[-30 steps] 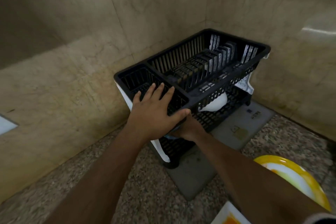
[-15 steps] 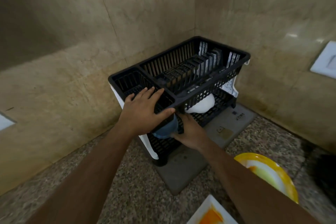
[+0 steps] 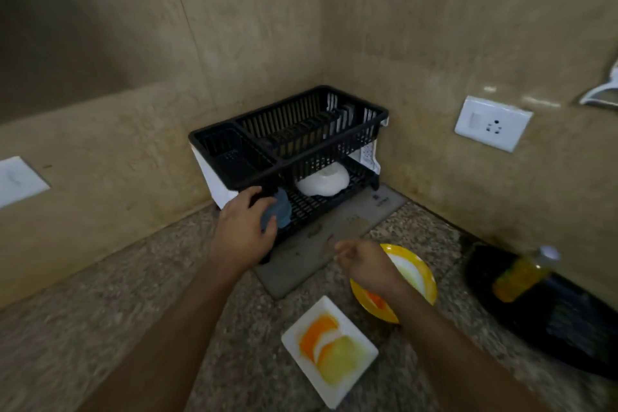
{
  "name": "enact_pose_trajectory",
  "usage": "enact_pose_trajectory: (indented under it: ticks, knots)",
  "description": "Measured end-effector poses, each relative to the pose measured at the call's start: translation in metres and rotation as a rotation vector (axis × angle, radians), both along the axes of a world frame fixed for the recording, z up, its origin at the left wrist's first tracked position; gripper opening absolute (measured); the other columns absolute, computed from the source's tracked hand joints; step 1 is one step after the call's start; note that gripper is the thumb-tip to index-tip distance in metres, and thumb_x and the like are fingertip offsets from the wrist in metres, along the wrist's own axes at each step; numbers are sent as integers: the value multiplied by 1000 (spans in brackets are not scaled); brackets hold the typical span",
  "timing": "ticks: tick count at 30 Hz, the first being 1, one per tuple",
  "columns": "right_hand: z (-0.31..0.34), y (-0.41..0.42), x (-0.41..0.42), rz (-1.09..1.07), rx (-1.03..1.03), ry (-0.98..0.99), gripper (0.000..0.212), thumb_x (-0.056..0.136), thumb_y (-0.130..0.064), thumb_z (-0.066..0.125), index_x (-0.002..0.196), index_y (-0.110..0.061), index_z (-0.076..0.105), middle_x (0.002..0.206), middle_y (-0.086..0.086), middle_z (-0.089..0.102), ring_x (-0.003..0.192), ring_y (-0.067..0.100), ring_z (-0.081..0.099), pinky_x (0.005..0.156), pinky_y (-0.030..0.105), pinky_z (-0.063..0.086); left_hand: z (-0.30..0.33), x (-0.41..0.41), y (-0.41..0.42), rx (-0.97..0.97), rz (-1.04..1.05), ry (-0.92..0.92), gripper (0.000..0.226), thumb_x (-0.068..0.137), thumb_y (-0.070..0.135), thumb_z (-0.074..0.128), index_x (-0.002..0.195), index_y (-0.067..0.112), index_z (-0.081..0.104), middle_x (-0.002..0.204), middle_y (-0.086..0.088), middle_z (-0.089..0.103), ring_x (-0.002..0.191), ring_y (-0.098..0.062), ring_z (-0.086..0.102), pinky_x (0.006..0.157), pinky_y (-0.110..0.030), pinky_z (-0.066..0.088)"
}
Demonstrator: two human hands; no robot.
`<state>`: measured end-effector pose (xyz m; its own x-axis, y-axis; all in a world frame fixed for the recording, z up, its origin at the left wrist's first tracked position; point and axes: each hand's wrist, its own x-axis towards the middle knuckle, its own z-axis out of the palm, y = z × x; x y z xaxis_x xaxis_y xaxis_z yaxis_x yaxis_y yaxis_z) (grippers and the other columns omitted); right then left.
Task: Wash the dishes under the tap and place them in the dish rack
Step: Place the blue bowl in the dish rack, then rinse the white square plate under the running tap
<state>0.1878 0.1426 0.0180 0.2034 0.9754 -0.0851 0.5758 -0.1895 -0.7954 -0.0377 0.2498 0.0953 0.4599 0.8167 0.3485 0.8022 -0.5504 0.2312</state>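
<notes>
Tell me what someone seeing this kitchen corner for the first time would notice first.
The black two-tier plastic dish rack in the tiled corner stands out, with a white upturned bowl on its lower shelf. The left hand holds a blue cup at that shelf's near end. On the speckled counter lie a yellow-rimmed round plate, partly under the right hand, and a white square plate.

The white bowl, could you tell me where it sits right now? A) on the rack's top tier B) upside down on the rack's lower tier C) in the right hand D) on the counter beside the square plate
B: the white bowl lies upside down on the lower tier of the rack, under the black top basket, away from both hands.
</notes>
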Motion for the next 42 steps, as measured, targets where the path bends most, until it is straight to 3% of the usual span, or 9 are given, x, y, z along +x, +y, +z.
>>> enact_pose_trajectory:
  ticks: [8, 13, 17, 20, 27, 31, 34, 37, 42]
  knots:
    - [-14, -109, -3, -77, -166, -214, 11, 88, -31, 59, 90, -25, 68, 76, -6, 65, 76, 17, 61, 60, 30, 44, -53, -24, -95, -385, 46, -58, 27, 94, 27, 48, 107, 13, 68, 113, -11, 67, 97, -24, 61, 80, -32, 47]
    - [-44, -133, -17, -125, -328, -244, 46, 89, -33, 58, 54, -16, 35, 55, 2, 37, 55, 17, 41, 47, 32, 20, -97, -27, -105, -604, 91, 20, 31, 100, 26, 46, 125, 15, 61, 128, -10, 61, 117, -28, 58, 92, -32, 43]
    - [-69, -127, -31, -159, -459, -157, 44, 90, -50, 58, 61, -23, 40, 70, 2, 52, 68, 19, 56, 57, 30, 41, -122, -24, -99, -707, 25, 195, 36, 105, 22, 35, 127, 5, 58, 133, -12, 57, 123, -26, 52, 99, -30, 35]
    - [-82, -121, -42, -300, -443, -75, 31, 91, -43, 60, 72, -20, 50, 82, 9, 66, 79, 26, 67, 74, 36, 55, -135, -20, -94, -740, 4, 143, 30, 102, 23, 44, 87, 8, 65, 94, -9, 63, 98, -25, 61, 69, -30, 38]
    - [-90, -125, -58, -495, -396, -43, 33, 92, -25, 62, 119, -7, 53, 122, 11, 59, 113, 29, 57, 83, 30, 42, -146, -15, -96, -790, -100, 92, 22, 95, 19, 60, 103, 6, 75, 100, -10, 71, 79, -13, 57, 65, -23, 36]
    - [-79, -146, -46, -545, -319, 5, 28, 91, -19, 60, 117, -9, 58, 117, 10, 63, 107, 28, 59, 80, 31, 45, -148, -9, -110, -850, -98, 24, 23, 92, 20, 65, 70, 13, 62, 76, -5, 60, 78, -24, 62, 65, -29, 46]
    - [-64, -183, -22, -602, -261, 92, 28, 91, -14, 62, 119, -13, 59, 113, 10, 65, 103, 27, 61, 80, 33, 48, -137, 12, -135, -1041, -140, -63, 14, 94, 18, 63, 83, 9, 63, 85, -16, 69, 66, -27, 67, 58, -38, 56]
    - [-55, -234, 7, -648, -231, 124, 30, 90, -15, 65, 120, -15, 60, 113, 9, 67, 101, 25, 63, 79, 33, 51, -125, 51, -177, -1207, -253, -94, 22, 100, 23, 54, 108, 8, 67, 79, -16, 73, 49, -22, 62, 44, -29, 49]
    - [-31, -349, 72, -781, -149, 131, 25, 89, -18, 65, 114, -23, 63, 109, 0, 68, 100, 21, 64, 84, 33, 51, -106, 140, -276, -1287, -361, -159, 24, 102, 20, 48, 112, 6, 66, 65, -2, 69, 45, -11, 61, 38, -22, 43]
